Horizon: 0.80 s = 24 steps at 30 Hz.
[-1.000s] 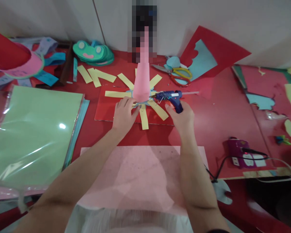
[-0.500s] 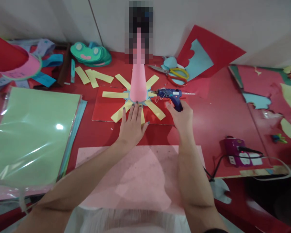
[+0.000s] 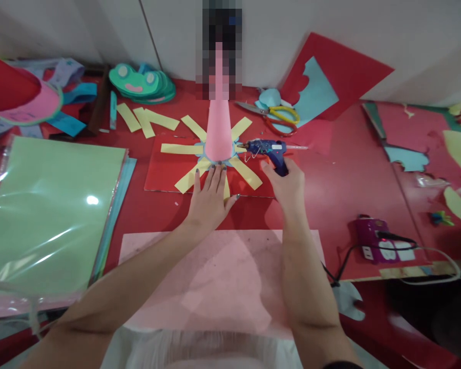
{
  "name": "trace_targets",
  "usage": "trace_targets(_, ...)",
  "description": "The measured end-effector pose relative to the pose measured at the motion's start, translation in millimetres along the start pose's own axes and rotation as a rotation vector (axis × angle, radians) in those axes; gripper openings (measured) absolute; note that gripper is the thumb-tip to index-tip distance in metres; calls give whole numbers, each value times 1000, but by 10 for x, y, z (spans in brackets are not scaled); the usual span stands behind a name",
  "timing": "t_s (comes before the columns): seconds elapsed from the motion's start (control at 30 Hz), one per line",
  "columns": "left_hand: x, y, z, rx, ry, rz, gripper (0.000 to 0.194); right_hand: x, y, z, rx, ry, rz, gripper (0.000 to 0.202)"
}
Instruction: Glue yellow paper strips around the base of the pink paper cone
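A tall pink paper cone point(image 3: 218, 133) stands on a red board point(image 3: 157, 174), with several yellow paper strips point(image 3: 181, 149) spread out around its blue base. My left hand point(image 3: 209, 200) lies flat at the cone's front edge, fingers stretched out, over part of a front strip. In my right hand point(image 3: 288, 187) is a blue glue gun point(image 3: 267, 147). Its nozzle points left, at the strip on the cone's right side; whether it touches the strip I cannot tell.
Scissors point(image 3: 282, 114) and blue scraps lie behind the glue gun. Loose yellow strips point(image 3: 161, 119) and green frog faces point(image 3: 138, 84) are back left. Wrapped green sheets point(image 3: 57, 205) lie left, a purple power socket point(image 3: 372, 238) with cables right. A pink sheet point(image 3: 215, 277) is in front.
Both hands hold nearly the same places. The view has shifted slightly, and nothing has been taken hold of or let go.
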State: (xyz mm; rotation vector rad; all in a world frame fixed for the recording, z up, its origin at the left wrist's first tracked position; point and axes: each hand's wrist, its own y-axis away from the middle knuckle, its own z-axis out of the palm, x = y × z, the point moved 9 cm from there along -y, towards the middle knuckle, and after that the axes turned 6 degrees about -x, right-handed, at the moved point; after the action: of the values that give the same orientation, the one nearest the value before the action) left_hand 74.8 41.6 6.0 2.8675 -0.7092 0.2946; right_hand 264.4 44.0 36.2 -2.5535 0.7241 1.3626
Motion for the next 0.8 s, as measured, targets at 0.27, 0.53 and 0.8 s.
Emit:
trace_targets(0.27,4,15,-38,18,17,5,60,-18,14,3,3,9,-29,32)
trace_targets(0.53,-41,14,-59,67,31,-18,60,-27,13,0,5,30,-35,30)
trace_targets(0.8,-74,15,-56,55,4,-42,57,-4,12,8,3,13,-30,31)
